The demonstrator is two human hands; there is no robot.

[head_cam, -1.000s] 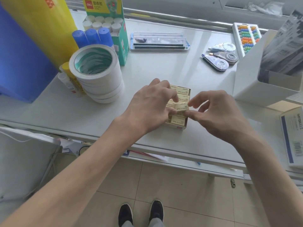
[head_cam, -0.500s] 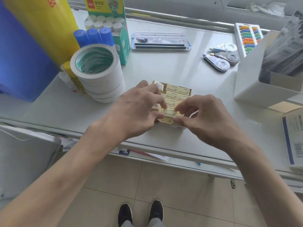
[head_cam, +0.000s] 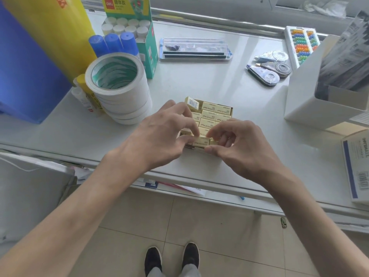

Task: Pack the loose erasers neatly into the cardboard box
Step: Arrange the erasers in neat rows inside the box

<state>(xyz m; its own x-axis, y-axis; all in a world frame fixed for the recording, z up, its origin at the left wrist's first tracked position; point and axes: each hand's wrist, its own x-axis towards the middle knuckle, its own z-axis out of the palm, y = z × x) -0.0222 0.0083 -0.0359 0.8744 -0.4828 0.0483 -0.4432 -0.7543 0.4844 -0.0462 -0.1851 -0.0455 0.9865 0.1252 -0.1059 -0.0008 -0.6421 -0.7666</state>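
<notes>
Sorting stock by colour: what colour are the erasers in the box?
Pale yellow erasers, seen best in the head view.

— How many blue-capped glue sticks [head_cam: 112,44]?
— Three. Three correction tapes [head_cam: 268,75] too, and one stack of tape rolls [head_cam: 117,86].
— And the cardboard box [head_cam: 232,111]?
— Just one. Its erasers [head_cam: 208,106] are partly covered, so no full count.

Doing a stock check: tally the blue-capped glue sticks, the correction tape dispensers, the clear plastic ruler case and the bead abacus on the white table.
Blue-capped glue sticks: 3
Correction tape dispensers: 3
Clear plastic ruler case: 1
White-framed abacus with coloured beads: 1
Total: 8
</notes>
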